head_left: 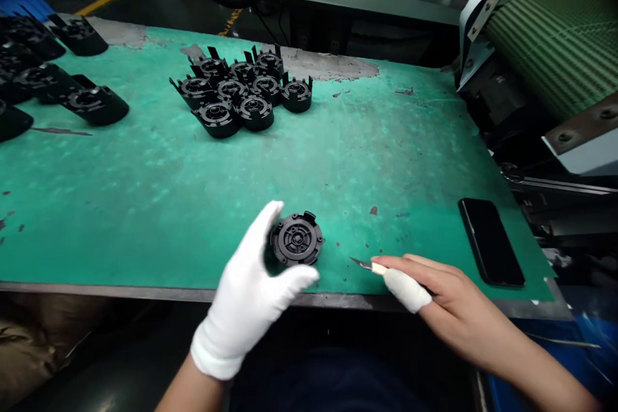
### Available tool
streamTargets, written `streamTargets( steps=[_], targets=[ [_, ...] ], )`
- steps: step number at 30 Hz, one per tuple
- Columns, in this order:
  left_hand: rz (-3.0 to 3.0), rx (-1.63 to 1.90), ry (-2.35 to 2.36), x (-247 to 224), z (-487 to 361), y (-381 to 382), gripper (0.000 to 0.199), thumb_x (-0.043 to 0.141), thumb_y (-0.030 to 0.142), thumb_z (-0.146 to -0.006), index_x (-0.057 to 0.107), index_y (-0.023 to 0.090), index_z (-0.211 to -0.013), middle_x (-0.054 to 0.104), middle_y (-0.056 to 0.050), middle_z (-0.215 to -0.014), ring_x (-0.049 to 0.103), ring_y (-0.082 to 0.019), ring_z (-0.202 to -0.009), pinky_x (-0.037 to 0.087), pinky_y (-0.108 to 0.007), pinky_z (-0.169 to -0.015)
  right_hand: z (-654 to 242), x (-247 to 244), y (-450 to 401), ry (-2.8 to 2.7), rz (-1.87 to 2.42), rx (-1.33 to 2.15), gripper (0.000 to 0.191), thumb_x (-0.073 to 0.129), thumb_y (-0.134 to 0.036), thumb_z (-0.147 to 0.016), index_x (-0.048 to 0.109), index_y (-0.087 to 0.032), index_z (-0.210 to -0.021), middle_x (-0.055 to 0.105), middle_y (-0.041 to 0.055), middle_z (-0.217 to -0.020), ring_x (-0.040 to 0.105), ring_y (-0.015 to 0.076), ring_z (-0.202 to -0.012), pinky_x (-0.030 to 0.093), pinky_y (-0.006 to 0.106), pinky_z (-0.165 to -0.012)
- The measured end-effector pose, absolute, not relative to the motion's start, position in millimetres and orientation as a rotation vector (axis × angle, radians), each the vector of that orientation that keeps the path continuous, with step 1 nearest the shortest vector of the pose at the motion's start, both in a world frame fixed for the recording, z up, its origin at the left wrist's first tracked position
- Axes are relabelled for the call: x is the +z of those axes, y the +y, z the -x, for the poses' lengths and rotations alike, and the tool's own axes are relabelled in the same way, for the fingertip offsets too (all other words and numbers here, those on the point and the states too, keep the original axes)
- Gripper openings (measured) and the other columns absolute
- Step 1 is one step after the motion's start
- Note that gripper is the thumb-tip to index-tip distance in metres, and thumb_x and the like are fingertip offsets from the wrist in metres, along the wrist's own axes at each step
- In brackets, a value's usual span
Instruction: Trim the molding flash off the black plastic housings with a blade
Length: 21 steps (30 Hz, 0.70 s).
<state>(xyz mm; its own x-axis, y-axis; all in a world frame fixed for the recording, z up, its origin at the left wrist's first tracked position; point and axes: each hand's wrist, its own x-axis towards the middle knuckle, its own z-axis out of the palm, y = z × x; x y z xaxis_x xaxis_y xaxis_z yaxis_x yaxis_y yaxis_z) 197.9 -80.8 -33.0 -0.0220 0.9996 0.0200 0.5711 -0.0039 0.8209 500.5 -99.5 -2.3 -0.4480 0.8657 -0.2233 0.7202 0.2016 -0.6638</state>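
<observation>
A round black plastic part sits near the table's front edge, its ribbed face turned up. My left hand, in a white glove, curves around its left and near sides with thumb and fingers spread apart. The fingers are not closed on the part; whether they touch it is hard to see. To the right, my right hand grips a small craft knife by its pale handle, with the blade pointing left toward the part. A white cover wraps the right thumb; the other visible fingers are bare.
Several similar black parts stand grouped toward the back of the green table, and more black parts are at the left. A black phone lies at the right. A green-belted conveyor rises beyond the right edge.
</observation>
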Motion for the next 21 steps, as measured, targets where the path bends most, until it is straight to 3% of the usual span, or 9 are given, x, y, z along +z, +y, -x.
streamTargets(
  steps=[2,4,8,12,16,21],
  targets=[
    [-1.702,0.861,1.683,-34,-215,-84,0.098,0.081,0.053,-0.074,0.031,0.023,-0.152,0.046,-0.009,-0.153,0.045,-0.026,-0.142,0.035,-0.044,-0.124,-500,-7,-96,-2.275,1.516,1.102,0.065,0.042,-0.007,-0.089,0.051,-0.047,-0.139,0.067,-0.0053,-0.129,0.062,0.0205,-0.116,0.054,0.035,-0.088],
    [-1.754,0.851,1.688,-33,-230,-86,0.091,0.079,0.043,-0.076,0.033,0.018,-0.15,0.05,-0.011,-0.147,0.049,-0.025,-0.138,0.038,-0.042,-0.122,-499,-8,-90,-2.299,1.504,1.089,0.059,0.043,-0.01,-0.093,0.052,-0.045,-0.139,0.069,-0.0029,-0.117,0.065,0.0192,-0.102,0.053,0.035,-0.084],
    [-1.861,0.744,1.493,-29,-241,-86,0.084,0.068,0.026,-0.076,0.03,0.02,-0.151,0.05,-0.008,-0.147,0.048,-0.021,-0.138,0.039,-0.039,-0.122,-500,-2,-78,-2.436,1.434,0.996,0.044,0.045,-0.018,-0.1,0.057,-0.036,-0.138,0.068,0.0,-0.098,0.064,0.0188,-0.088,0.05,0.035,-0.076],
    [-1.891,0.729,1.465,-29,-238,-85,0.078,0.065,0.024,-0.076,0.034,0.02,-0.148,0.048,-0.008,-0.148,0.045,-0.02,-0.14,0.037,-0.037,-0.124,-501,2,-70,-2.551,1.329,0.969,0.043,0.043,-0.02,-0.102,0.054,-0.027,-0.142,0.071,0.0044,-0.108,0.067,0.0214,-0.093,0.052,0.036,-0.077],
    [-1.894,0.742,1.452,-29,-239,-85,0.078,0.066,0.025,-0.076,0.035,0.019,-0.147,0.048,-0.008,-0.149,0.045,-0.021,-0.14,0.038,-0.038,-0.123,-504,-2,-71,-2.53,1.241,0.999,0.051,0.039,-0.009,-0.096,0.05,-0.022,-0.144,0.068,0.0067,-0.131,0.068,0.0222,-0.111,0.054,0.036,-0.09],
    [-1.9,0.754,1.444,-30,-240,-85,0.077,0.065,0.024,-0.076,0.036,0.019,-0.147,0.048,-0.008,-0.148,0.045,-0.02,-0.141,0.038,-0.037,-0.123,-508,-12,-75,-2.533,1.253,1.042,0.047,0.042,-0.006,-0.091,0.057,-0.024,-0.132,0.071,0.0051,-0.128,0.071,0.0228,-0.106,0.057,0.032,-0.081]
  ],
)
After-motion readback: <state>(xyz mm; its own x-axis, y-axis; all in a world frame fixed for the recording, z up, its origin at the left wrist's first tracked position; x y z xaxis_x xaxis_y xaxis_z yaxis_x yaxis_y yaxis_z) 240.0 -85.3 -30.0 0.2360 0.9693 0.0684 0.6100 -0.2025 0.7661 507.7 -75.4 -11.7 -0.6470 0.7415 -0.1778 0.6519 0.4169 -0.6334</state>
